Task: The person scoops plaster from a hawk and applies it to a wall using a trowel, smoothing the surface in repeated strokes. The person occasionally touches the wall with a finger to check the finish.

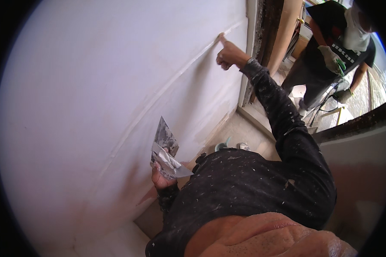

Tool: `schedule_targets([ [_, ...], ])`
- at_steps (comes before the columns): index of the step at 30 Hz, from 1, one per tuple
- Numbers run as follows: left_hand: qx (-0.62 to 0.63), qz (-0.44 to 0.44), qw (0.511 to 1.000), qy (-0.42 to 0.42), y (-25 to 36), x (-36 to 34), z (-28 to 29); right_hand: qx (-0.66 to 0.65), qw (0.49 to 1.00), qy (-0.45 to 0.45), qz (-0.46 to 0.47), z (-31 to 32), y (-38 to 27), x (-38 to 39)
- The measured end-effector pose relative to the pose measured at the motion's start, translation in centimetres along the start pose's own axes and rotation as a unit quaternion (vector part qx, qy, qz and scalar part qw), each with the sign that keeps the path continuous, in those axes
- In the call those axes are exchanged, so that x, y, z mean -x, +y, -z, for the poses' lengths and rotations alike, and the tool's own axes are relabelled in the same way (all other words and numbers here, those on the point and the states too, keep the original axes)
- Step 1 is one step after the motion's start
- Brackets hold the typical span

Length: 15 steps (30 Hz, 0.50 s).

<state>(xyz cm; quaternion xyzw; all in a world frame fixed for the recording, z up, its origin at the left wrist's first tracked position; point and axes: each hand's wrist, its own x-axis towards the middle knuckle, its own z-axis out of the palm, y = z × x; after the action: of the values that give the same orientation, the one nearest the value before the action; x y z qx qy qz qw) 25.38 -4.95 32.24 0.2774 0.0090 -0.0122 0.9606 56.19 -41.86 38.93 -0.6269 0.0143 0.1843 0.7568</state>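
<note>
My right hand (231, 55) is raised to the white wall (81, 77), with its index finger stretched out. The fingertip touches the upper end of a narrow pale line (169, 83) that slants across the wall; the other fingers are curled, and no tool shows in them. Lower down, my left hand (163, 179) is closed around flat metal putty knives (165, 136), apparently two laid over each other. White putty (167, 157) lies on the blades. The hand and the putty hide most of the grip.
A doorway frame (249, 60) borders the wall on the right. Beyond it, a gloved person (336, 47) bends over dark cables (321, 107). A pale green object (222, 145), partly hidden by my body, is near the floor (231, 127). A dark-edged panel (360, 150) stands at right.
</note>
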Motion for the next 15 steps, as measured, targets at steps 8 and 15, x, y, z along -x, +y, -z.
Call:
schedule_targets([
  [8, -0.021, 0.084, 0.996, -0.036, 1.1, -0.7, 0.6, 0.238, 0.933, -0.197, 0.187, -14.8, 1.8, 14.5],
  [15, 0.131, 0.153, 0.978, -0.057, -1.9, -4.6, -5.5, 0.302, 0.876, -0.283, 0.247, -16.6, 5.2, 19.8],
])
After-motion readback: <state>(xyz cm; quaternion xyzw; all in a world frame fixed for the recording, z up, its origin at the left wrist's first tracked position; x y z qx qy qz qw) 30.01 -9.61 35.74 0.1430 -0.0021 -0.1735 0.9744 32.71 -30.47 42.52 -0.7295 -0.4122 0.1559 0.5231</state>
